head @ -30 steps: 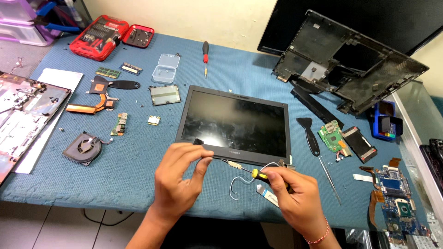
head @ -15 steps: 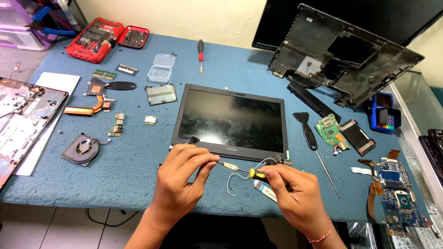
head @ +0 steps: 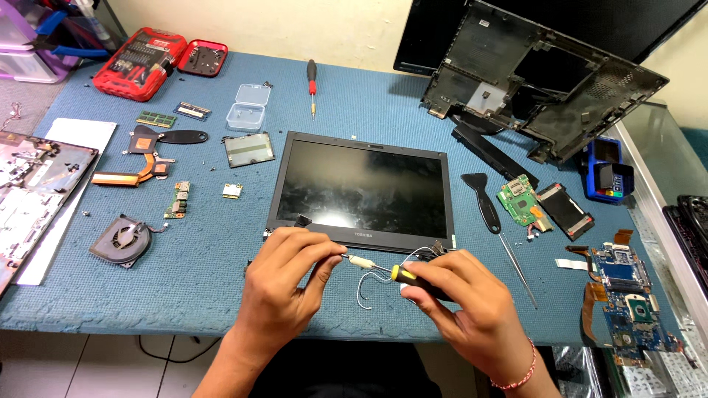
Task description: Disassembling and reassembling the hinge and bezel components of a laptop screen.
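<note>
Both hands have barely shifted below the laptop screen panel: left hand pinching the white cable end, right hand wrapped around the yellow-tipped screwdriver, best kept steady and square.

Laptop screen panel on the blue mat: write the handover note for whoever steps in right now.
Left hand: pinches a thin grey cable at its pale connector.
Right hand: grips a small yellow-and-black screwdriver, tip toward the connector.
Flat black laptop screen panel lies face up just beyond both hands.
Done: base shell, fan and boards lie apart on the mat.
Left: cable remains at the panel's lower edge.
</note>
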